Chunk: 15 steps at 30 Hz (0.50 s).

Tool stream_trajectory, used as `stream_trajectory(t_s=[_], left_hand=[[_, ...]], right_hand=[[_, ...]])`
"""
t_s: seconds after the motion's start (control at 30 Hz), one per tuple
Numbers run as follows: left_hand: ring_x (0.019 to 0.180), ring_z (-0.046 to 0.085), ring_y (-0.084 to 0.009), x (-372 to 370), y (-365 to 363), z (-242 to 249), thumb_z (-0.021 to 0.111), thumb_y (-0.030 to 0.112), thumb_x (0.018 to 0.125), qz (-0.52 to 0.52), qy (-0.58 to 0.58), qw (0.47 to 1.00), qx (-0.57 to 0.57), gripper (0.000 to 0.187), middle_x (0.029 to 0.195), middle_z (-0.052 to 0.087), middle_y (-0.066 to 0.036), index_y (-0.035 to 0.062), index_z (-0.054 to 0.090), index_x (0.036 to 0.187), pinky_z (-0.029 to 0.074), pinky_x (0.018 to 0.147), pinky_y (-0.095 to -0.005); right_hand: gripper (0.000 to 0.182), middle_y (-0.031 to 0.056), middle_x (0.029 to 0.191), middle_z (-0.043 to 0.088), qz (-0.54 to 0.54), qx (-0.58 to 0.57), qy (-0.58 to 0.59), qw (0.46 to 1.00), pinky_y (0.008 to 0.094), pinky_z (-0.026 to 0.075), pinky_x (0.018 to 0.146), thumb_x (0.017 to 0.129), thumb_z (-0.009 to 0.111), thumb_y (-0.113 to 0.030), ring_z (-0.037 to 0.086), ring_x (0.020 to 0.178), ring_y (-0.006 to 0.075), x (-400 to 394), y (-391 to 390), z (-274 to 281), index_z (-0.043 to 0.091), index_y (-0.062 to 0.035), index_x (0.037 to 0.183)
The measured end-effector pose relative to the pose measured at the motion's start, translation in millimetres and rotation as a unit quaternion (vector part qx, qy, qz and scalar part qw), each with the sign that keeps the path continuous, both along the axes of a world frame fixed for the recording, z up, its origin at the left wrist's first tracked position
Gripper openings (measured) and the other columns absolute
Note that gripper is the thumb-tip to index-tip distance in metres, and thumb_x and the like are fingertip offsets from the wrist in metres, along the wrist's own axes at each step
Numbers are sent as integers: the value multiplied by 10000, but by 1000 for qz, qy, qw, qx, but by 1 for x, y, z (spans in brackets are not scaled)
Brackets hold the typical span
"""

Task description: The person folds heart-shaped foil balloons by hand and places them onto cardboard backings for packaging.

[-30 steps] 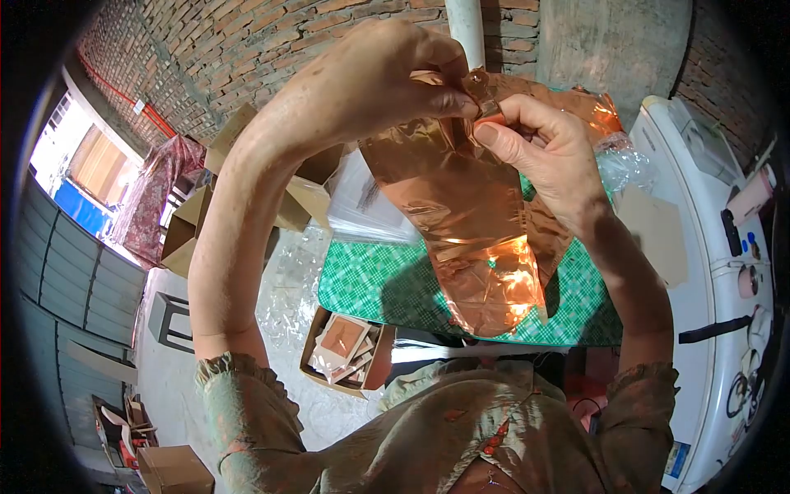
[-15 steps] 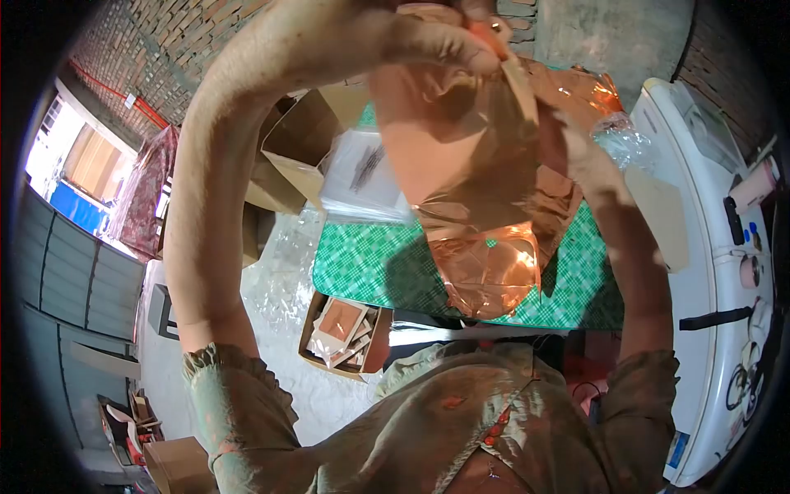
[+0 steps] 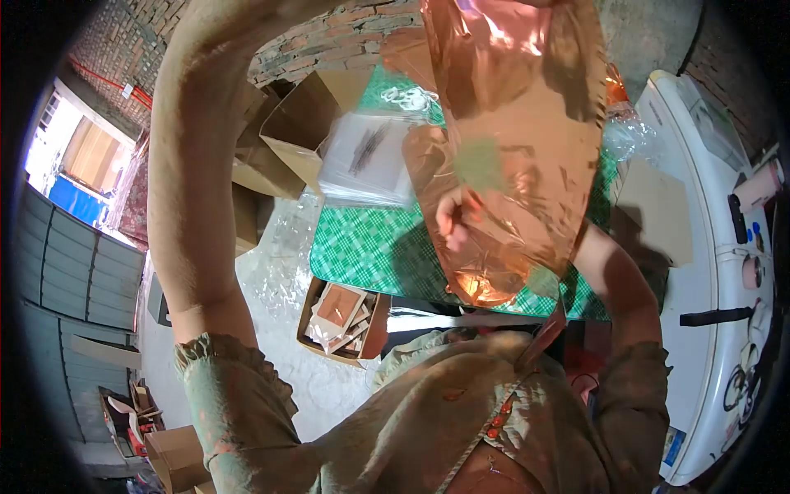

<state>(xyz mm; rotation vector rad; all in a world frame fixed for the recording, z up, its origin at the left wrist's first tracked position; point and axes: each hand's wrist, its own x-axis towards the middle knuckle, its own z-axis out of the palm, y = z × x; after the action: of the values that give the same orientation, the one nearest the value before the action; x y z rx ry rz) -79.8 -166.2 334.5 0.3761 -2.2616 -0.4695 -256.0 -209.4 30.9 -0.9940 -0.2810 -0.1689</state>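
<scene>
A large sheet of copper-coloured shiny foil (image 3: 527,107), with ragged notched edges, hangs in front of me from the top of the view. My left arm is raised along the left side, and its hand is beyond the top edge. From the right, my forearm passes behind the foil. My right hand (image 3: 454,216) shows at the foil's middle with fingers bent and partly blurred; whether they grip the foil I cannot tell. The foil's lower end reaches the green checked tablecloth (image 3: 354,247). A stack of clear plastic bags (image 3: 370,165) lies to the left.
An open cardboard box (image 3: 300,123) stands behind the bags at left. Below the table edge, a small carton (image 3: 374,337) holds flat cards. White cord (image 3: 409,99) lies at the back of the table. A white appliance (image 3: 712,329) with things on it stands at right.
The foil has been lifted and swung right, opening out wider. My left hand has risen out of view. My right hand has come down from the upper part to the foil's middle.
</scene>
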Motion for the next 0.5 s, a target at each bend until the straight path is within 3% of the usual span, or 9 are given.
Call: stream_trajectory(t_s=[0.07, 0.13, 0.17, 0.23, 0.27, 0.33, 0.4, 0.43, 0.5], left_hand=[[879, 732, -147, 13, 5, 1, 915, 145, 747, 3, 20, 998, 51, 200, 967, 774, -66, 78, 793, 890, 611, 832, -317], [871, 724, -146, 13, 17, -7, 885, 150, 791, 55, 49, 997, -3, 165, 977, 762, -69, 77, 774, 888, 605, 804, -312], [855, 715, -142, 8, 20, -19, 855, 159, 839, 96, 70, 989, -92, 143, 965, 751, -68, 75, 756, 900, 596, 772, -302], [989, 674, -196, 43, 33, -22, 815, 233, 884, 173, -4, 979, -104, 206, 1057, 709, -106, 45, 746, 933, 565, 813, -331], [1047, 663, -216, 62, 42, -22, 822, 228, 867, 171, -47, 982, -60, 217, 1099, 702, -119, 36, 751, 940, 561, 820, -337], [1121, 637, -237, 86, 55, -32, 837, 179, 831, 136, -102, 985, -11, 195, 1170, 687, -130, 36, 763, 942, 557, 837, -347], [1205, 586, -254, 104, 60, -50, 839, 123, 807, 60, -144, 988, 4, 164, 1273, 644, -140, 50, 780, 941, 541, 929, -383], [1233, 564, -272, 111, 74, -63, 868, 185, 765, 114, -152, 979, 78, 242, 1295, 627, -136, 68, 800, 966, 457, 1061, -434], [1308, 506, -341, 128, 89, -83, 894, 374, 719, 132, -192, 958, 170, 534, 1328, 596, -171, 62, 769, 1134, 383, 1118, -493]], right_hand=[[464, 141, 1021, 701, -24, -46, -28, 998, 380, 563, 918, 1019, 632, -409, 697, 997, 241, -11, -3, 5, 625, 33, 1161], [394, 112, 999, 698, -58, -117, -42, 991, 363, 588, 836, 1001, 686, -352, 705, 886, 191, -23, -12, 14, 628, 19, 1121], [368, 96, 992, 694, -98, -67, 14, 993, 354, 588, 822, 998, 696, -323, 699, 868, 178, -38, -7, 17, 631, 16, 1123], [274, 36, 1006, 684, -254, -10, 177, 951, 297, 571, 786, 991, 703, -225, 681, 868, 132, -55, 10, 42, 630, -13, 1149], [241, 7, 1013, 679, -323, 29, 250, 912, 269, 563, 768, 987, 707, -175, 672, 868, 109, -63, 18, 54, 629, -27, 1161], [261, -6, 1015, 674, -244, -29, 133, 960, 229, 531, 725, 984, 717, -197, 652, 872, 76, -79, -7, 42, 628, -44, 1175], [284, -27, 901, 643, -320, -85, 227, 916, 186, 455, 621, 997, 705, -237, 578, 724, 53, -91, -5, 53, 625, -19, 1161], [284, -25, 890, 637, -298, -128, 246, 913, 186, 438, 592, 998, 704, -245, 558, 697, 48, -96, -7, 64, 625, -19, 1149], [263, -19, 854, 623, -283, -191, 298, 891, 186, 383, 521, 993, 708, -261, 506, 635, 30, -101, -11, 82, 638, -23, 1081]])
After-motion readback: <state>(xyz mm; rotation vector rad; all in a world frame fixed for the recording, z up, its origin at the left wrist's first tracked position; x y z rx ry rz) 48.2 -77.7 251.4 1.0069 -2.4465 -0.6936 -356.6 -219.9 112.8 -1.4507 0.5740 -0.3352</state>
